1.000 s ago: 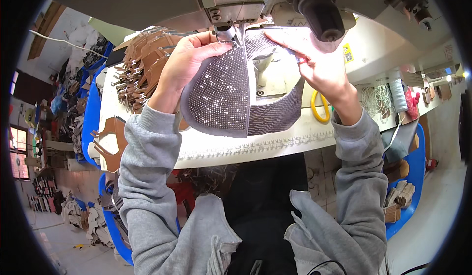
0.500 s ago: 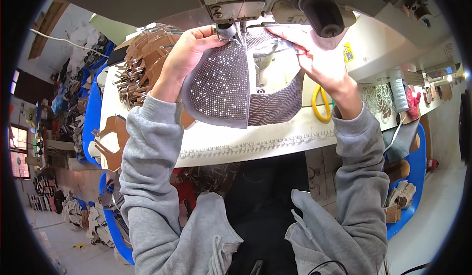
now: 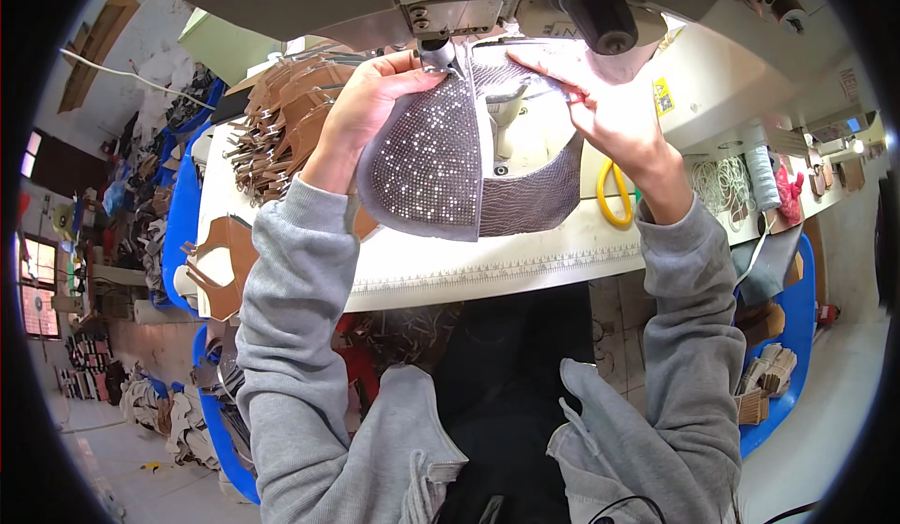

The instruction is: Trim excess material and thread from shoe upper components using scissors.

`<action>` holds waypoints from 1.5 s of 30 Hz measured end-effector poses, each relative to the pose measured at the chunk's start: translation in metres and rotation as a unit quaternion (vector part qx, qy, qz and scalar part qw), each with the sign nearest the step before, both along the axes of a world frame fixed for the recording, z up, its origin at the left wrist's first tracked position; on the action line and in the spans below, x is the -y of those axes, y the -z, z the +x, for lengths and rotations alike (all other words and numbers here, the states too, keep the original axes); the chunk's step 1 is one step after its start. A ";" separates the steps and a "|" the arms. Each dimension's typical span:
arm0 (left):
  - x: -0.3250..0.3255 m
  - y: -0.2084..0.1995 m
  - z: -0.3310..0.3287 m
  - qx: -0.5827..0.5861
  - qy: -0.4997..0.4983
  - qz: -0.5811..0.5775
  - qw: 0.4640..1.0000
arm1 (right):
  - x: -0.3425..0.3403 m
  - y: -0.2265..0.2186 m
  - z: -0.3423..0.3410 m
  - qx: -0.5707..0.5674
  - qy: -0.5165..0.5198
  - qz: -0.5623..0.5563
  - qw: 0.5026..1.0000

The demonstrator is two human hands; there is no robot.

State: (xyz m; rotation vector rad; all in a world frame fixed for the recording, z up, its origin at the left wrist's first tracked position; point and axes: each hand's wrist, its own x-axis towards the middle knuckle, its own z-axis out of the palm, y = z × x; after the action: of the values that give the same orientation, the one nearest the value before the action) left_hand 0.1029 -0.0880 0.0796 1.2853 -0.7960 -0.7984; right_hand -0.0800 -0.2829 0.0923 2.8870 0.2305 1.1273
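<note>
Under the needle area of a sewing machine (image 3: pixel 457 18) lies a shoe upper: a grey panel studded with shiny stones (image 3: pixel 422 168) joined along a pale edge to a dark, crinkle-textured strip (image 3: pixel 539 196). My left hand (image 3: pixel 367 112) pinches the studded panel's upper edge between thumb and fingers, close beside the presser foot. On the other side, my right hand (image 3: pixel 621 116) holds the far end of the textured strip, its index finger stretched toward the machine. Bright lamplight washes out part of that hand. The strip curves round an opening through which the machine's base shows.
Brown cut pieces (image 3: pixel 286 116) are heaped left of the work, with another brown piece (image 3: pixel 230 266) at the table edge. A yellow-handled tool (image 3: pixel 614 196) lies right. A ruler scale (image 3: pixel 506 271) runs along the front. Thread and cord (image 3: pixel 722 187) sit farther right; blue bins (image 3: pixel 792 336) flank me.
The studded panel and my left hand have shifted slightly right, and the lower strip looks a little smoother. The whole view has moved slightly. Both hands keep their hold.
</note>
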 end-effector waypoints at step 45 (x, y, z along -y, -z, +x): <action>-0.082 0.116 -0.181 0.452 -0.314 0.221 0.805 | -0.089 0.140 -0.089 -0.158 0.073 0.511 0.842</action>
State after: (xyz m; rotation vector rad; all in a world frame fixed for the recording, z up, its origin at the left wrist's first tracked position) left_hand -0.0782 -0.0064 -0.0364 2.2520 -0.8358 0.2622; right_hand -0.1692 -0.1937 -0.0477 3.8736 -0.8532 0.8867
